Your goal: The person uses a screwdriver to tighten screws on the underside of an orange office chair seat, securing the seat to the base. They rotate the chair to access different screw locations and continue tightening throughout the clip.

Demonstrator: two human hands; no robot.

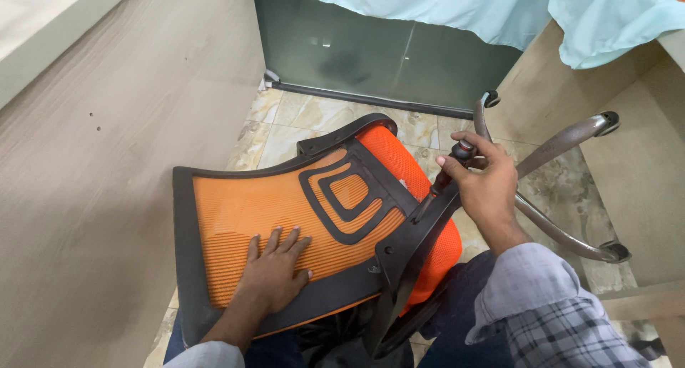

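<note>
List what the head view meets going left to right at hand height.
Grey wood-grain panel → left hand flat on orange mesh chair backrest → right hand gripping a black screwdriver handle → curved grey metal chair-base legs.

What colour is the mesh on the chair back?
Orange mesh in a black frame; the head view shows it.

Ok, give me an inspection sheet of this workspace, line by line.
Surface: marbled tile floor.
Job's things: orange mesh chair back with black frame, lying across the person's lap; metal chair base beside it.
Clutter: nothing seen.
Hands: left hand flat on the mesh; right hand gripping a dark tool handle at the bracket.
Cables: nothing seen.
Surroundings: wood panel on the left, grey panel ahead, pale blue cloth above.
</note>
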